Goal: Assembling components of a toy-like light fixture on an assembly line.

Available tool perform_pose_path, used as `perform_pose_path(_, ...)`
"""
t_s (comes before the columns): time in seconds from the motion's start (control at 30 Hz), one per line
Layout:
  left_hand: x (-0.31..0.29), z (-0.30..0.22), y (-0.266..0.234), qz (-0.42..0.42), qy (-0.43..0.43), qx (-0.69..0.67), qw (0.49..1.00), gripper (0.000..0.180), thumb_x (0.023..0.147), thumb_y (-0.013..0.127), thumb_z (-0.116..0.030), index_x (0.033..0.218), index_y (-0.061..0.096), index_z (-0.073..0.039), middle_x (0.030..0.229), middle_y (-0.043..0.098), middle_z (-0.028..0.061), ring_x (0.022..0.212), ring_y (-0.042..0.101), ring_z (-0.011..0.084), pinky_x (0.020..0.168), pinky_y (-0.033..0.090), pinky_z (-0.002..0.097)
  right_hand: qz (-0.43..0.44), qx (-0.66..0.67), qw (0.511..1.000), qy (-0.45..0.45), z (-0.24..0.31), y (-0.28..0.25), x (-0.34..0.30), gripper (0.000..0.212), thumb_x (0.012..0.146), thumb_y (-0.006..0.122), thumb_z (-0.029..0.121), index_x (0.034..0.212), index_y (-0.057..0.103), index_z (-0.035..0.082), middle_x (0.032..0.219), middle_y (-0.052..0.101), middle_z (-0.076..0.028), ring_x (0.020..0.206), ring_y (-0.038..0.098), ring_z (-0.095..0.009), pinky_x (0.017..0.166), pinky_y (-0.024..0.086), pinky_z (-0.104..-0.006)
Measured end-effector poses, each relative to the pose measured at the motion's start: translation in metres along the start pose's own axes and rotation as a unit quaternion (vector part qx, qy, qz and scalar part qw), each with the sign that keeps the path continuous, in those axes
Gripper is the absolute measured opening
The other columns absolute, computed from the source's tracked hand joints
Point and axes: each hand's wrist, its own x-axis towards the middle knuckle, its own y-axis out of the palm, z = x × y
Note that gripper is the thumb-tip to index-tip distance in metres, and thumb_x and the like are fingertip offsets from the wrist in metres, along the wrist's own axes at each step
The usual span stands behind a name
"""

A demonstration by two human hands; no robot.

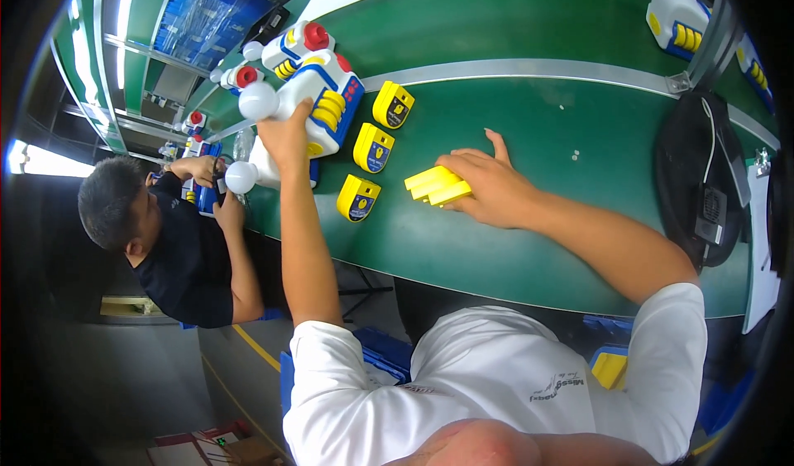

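My left hand (pixel 285 139) is closed on the body of a white plastic device (pixel 306 91), which has a white ball at one end, yellow ridges and blue and red trim. A second white ball (pixel 241 177) shows just below, its body partly hidden by my hand and forearm. My right hand (pixel 495 186) is over the green table, its fingers closed around several yellow bars (pixel 437 186) lying side by side. Between my hands, three yellow pieces with rounded dark-blue labels stand in a column: a far one (pixel 393 105), a middle one (pixel 373 148) and a near one (pixel 358 198).
More white devices (pixel 298 43) stand behind my left hand. At the left, a co-worker (pixel 182 234) in a dark shirt handles a similar device. A metal rail (pixel 529 68) crosses the green table (pixel 529 259). A black bag (pixel 691 176) and a clipboard (pixel 762 243) lie at the right.
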Motion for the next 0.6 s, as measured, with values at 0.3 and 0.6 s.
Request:
perform_pose_path(0.3,0.062,-0.083,0.129,0.065,-0.053,-0.148,0.985,0.071,0.062,0.085,-0.016,0.124,0.055,0.003,0.111,0.066,0.0169,0.1,0.066,0.0288,0.087,0.052,0.0378,-0.006,-0.021,1.0,-0.004,-0.004,0.007,0.001,0.061,0.083,0.075,0.027,0.134,0.049,0.006,0.122,0.061,-0.017,0.127,0.052,-0.03,0.116,0.01,-0.0632)
perform_pose_path(0.6,0.018,-0.144,0.292,0.157,0.003,-0.32,0.934,0.081,0.062,0.084,-0.005,0.133,0.045,0.0,0.125,0.057,0.0172,0.113,0.059,0.0317,0.101,0.045,0.0396,0.003,-0.008,1.0,0.015,0.0,0.005,0.0,0.06,0.083,0.076,0.029,0.132,0.05,0.007,0.12,0.062,-0.016,0.126,0.054,-0.028,0.115,0.012,-0.0651)
